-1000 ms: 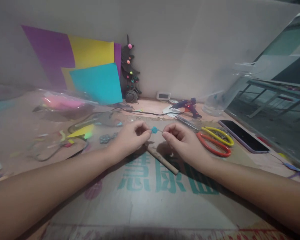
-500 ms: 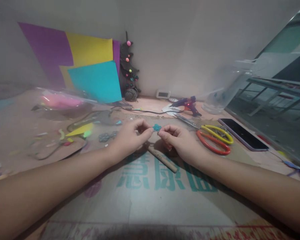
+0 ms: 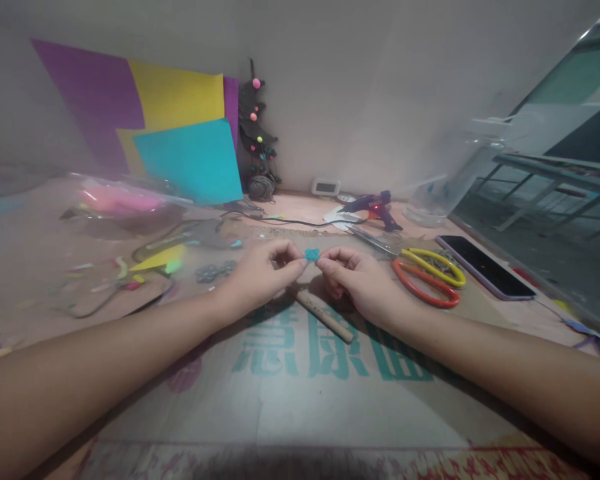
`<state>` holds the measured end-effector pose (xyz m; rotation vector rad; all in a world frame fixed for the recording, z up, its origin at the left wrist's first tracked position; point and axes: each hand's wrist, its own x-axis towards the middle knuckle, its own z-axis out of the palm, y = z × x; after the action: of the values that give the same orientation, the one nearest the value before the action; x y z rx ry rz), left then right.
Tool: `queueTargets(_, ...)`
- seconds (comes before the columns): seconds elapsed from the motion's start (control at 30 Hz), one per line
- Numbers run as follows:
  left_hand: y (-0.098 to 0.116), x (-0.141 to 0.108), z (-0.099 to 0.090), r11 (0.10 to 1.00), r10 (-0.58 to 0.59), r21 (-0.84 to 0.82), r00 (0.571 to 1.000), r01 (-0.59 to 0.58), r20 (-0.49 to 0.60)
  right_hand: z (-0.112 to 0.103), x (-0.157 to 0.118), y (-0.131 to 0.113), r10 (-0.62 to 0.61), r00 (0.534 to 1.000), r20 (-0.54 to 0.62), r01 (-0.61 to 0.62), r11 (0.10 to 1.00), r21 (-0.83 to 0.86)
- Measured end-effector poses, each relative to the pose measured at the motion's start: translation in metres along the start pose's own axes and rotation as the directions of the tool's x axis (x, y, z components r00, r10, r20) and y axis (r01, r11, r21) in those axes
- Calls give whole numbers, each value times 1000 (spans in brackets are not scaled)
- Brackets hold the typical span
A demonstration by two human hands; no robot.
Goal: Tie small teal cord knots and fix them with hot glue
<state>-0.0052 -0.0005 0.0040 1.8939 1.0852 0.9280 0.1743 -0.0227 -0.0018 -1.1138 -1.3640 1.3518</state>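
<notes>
Fingers of the left hand (image 3: 265,275) and right hand (image 3: 363,281) pinch opposite sides of a small turquoise crinkled piece (image 3: 311,255) (seemingly shaped, not yet set down); nearer, a round light-brown stick (image 3: 325,317) lies on the printed greyish sheet (image 3: 280,413).

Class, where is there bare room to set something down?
Barest: the near part of the printed sheet, bordered by both forearms and the wooden stick. Crowded: right, with scissors, phone and glue gun; left, with a yellow scrap and grey pieces.
</notes>
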Motion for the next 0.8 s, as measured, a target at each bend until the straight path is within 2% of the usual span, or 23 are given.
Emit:
queueTargets(0.33,0,0,0,1000,-2,23,1000,2,13,-1,1,3,-6,1000,6,6,999,37)
queueTargets(0.8,-1,0,1,999,-33,-2,994,33,105,-2,1,4,-13,1000,8,13,1000,4)
